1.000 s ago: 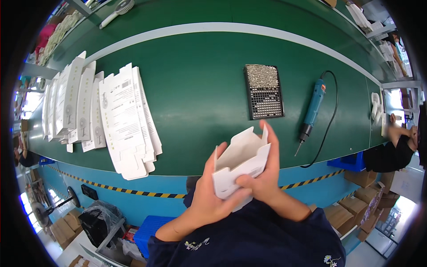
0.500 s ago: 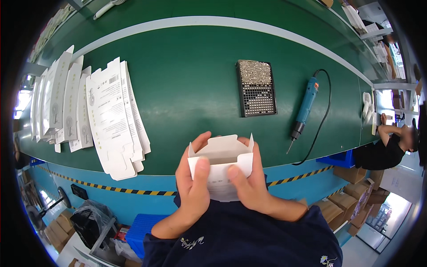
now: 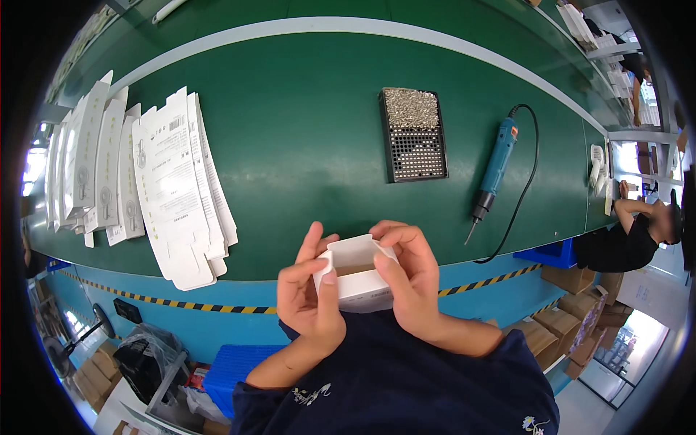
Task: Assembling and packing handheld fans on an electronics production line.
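Note:
A white cardboard box (image 3: 364,285) with its end open toward the bench is held between both hands, in front of my body at the bench's near edge. My left hand (image 3: 313,293) grips the box's left side, thumb and fingers pinching the left side flap. At the right side, my right hand (image 3: 415,283) has its thumb and fingers on the other side flap. The far flap (image 3: 354,248) stands up between the hands. The lower part of the box is hidden against my dark shirt.
Flat white cartons (image 3: 170,188) lie at left beside a row of folded white boxes (image 3: 85,159). A black tray of small metal screws (image 3: 413,109) and a blue electric screwdriver (image 3: 496,163) with a cable rest on the green bench (image 3: 304,130). A co-worker (image 3: 631,239) is at far right.
Both hands have shifted from the box's front wall to its side flaps, which now lean inward. The box is tilted differently. The view has moved slightly.

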A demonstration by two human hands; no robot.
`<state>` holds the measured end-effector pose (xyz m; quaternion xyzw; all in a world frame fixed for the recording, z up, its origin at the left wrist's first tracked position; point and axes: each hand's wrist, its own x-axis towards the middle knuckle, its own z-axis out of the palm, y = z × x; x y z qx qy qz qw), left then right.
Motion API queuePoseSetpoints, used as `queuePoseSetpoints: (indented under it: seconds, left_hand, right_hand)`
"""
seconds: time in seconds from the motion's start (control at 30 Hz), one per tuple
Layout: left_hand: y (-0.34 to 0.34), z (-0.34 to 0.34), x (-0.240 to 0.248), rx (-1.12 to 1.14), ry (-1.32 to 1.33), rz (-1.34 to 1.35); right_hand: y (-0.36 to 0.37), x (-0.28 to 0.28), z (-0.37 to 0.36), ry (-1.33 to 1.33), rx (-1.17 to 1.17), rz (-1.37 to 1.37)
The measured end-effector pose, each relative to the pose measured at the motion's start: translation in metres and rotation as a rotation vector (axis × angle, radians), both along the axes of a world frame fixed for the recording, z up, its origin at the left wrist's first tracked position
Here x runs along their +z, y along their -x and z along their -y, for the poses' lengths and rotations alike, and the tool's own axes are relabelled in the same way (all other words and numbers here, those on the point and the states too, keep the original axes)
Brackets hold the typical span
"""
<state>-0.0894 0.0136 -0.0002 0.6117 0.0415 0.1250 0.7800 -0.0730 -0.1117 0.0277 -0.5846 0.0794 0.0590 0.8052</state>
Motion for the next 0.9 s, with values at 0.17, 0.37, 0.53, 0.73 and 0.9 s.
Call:
queuePoseSetpoints:
  seconds: [0.17, 0.37, 0.53, 0.73, 0.9]
  left_hand:
    - [-0.004, -0.012, -0.003, -0.128, -0.282, -0.029]
    - [-0.016, -0.024, 0.010, -0.428, -0.008, -0.282]
    - [-0.014, -0.025, -0.003, -0.327, 0.108, -0.264]
    - [-0.024, -0.049, 0.016, -0.598, -0.037, -0.214]
    - [-0.024, -0.043, 0.017, -0.640, -0.223, -0.292]
  right_hand:
    - [0.001, 0.007, 0.005, 0.035, 0.099, -0.169]
    - [-0.032, 0.006, 0.026, -0.280, 0.272, -0.415]
    - [-0.028, -0.008, 0.028, -0.022, 0.472, -0.232]
    - [-0.042, 0.014, 0.050, 0.268, 0.693, 0.008]
    - [-0.035, -0.001, 0.045, 0.074, 0.664, -0.300]
